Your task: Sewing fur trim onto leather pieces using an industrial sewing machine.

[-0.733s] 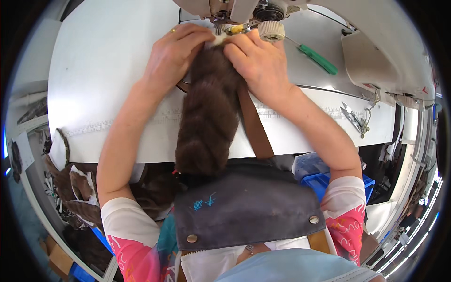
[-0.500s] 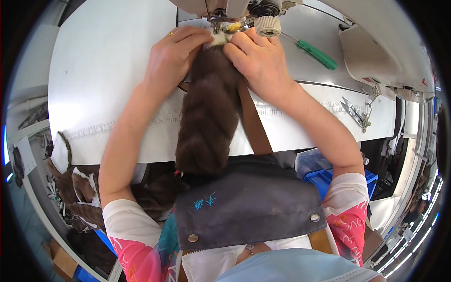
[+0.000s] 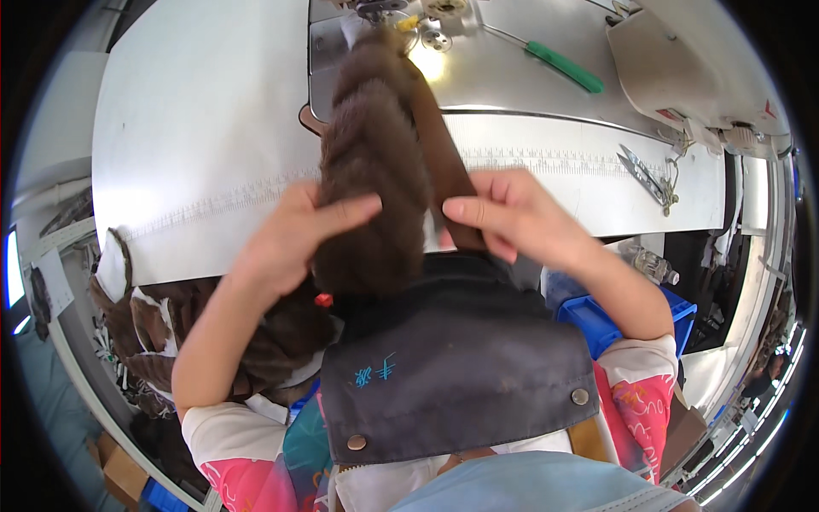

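Observation:
A long piece of dark brown fur (image 3: 371, 154) stretches from the sewing machine's needle area (image 3: 401, 13) toward me, its near end hanging over the table's front edge. My left hand (image 3: 294, 226) is closed on the fur's left side near that end, thumb on top and fingers underneath. Beside the fur on the right runs a flat brown strap (image 3: 444, 149). My right hand (image 3: 520, 218) pinches this strap near its lower end, thumb above. The far end of the fur is blurred near the presser foot.
A green-handled tool (image 3: 565, 66) lies on the machine's metal bed. Thread snips (image 3: 644, 177) rest on the white table (image 3: 196, 111) at the right, near a printed ruler strip. More brown fur (image 3: 247, 341) lies below the table at left. A blue bin (image 3: 589, 320) stands at right.
Both hands have come back from the needle toward me, the left now on the fur's near part and the right on the strap. The machine's bed is more exposed.

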`<move>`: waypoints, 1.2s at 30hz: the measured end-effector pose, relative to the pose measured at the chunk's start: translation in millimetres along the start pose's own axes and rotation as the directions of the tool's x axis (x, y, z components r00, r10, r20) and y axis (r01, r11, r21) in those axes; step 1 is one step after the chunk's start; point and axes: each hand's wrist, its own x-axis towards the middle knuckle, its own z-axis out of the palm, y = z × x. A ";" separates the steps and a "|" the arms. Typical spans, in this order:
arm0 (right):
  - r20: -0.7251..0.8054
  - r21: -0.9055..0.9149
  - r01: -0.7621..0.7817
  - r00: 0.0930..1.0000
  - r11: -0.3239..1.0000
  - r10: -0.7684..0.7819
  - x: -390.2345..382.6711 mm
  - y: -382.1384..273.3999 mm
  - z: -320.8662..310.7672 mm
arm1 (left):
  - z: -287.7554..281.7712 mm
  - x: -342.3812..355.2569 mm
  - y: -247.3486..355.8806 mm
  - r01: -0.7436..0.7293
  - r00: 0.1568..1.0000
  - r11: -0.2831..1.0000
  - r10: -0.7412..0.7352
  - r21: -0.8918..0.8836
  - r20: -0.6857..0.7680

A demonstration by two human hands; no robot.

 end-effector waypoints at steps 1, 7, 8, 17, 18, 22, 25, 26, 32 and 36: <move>-0.026 0.059 -0.059 0.998 0.997 0.060 -10.7 2.5 9.4 | 5.2 -7.9 -12.0 0.039 0.999 0.999 -0.039 0.003 0.009; 0.354 -0.869 0.494 0.661 0.029 -0.662 -61.5 25.5 67.7 | 36.0 -31.1 -57.9 -0.172 0.979 0.973 0.151 -0.151 -0.139; 0.391 -0.872 0.489 0.681 -0.012 -0.619 -57.8 32.2 73.1 | 40.9 -34.3 -61.4 -0.174 0.979 0.974 0.155 -0.147 -0.134; -0.061 -0.655 0.516 0.692 0.552 -0.720 -35.7 -5.5 33.4 | 56.1 -75.3 -43.3 -0.134 0.979 0.979 0.106 -0.156 -0.174; -0.174 -0.448 0.477 0.784 0.756 -0.596 -11.0 -9.2 12.7 | 51.6 -80.4 -40.2 -0.077 0.983 0.987 0.050 -0.144 -0.177; -0.119 0.179 0.049 0.993 0.983 -0.028 49.0 -36.2 -20.9 | 61.2 -87.1 -22.2 -0.036 0.990 0.995 0.022 -0.098 -0.143; 0.059 0.169 -0.013 0.998 0.986 0.003 81.4 -41.1 -14.6 | 60.5 -85.1 -23.1 0.014 0.991 0.996 -0.025 -0.086 -0.134; 0.011 0.098 -0.028 1.000 0.995 0.027 88.5 -39.5 -13.3 | 60.2 -83.6 -25.0 0.010 0.993 0.995 -0.022 -0.100 -0.118; -0.185 -0.039 -0.012 0.983 0.999 0.005 78.2 -20.8 19.9 | 67.6 -75.2 -42.7 0.042 0.993 0.986 -0.059 -0.161 -0.103; -0.177 0.017 0.086 0.981 0.996 -0.081 29.9 25.8 71.4 | 49.7 -70.4 -73.9 0.045 0.992 0.985 -0.024 0.164 -0.127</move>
